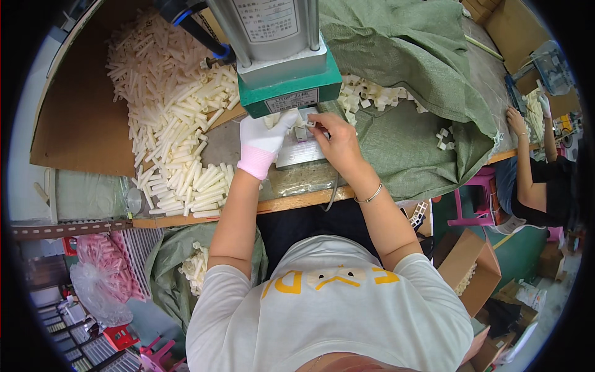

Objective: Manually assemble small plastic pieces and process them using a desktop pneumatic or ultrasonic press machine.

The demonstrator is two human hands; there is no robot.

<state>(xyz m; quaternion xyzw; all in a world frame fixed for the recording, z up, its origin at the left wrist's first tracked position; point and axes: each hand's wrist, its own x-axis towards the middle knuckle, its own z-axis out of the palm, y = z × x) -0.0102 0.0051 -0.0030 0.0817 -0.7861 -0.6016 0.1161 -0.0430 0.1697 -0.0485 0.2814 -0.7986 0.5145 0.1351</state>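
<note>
My left hand [268, 137], in a white glove with a pink cuff, rests on the metal base plate [302, 155] under the green press head [291, 87], fingers pinching a small cream plastic part. My bare right hand [334, 139], with a bracelet on the wrist, pinches a small white piece at the fixture [302, 132] in the middle of the plate. Both hands meet right beneath the press. The parts in the fingers are mostly hidden.
A large heap of cream plastic tubes [173, 118] lies to the left on the bench. Small white connector pieces [372, 96] lie on a green sack [421, 124] to the right. Another person [533, 167] works at far right. Cardboard boxes [471, 266] stand below.
</note>
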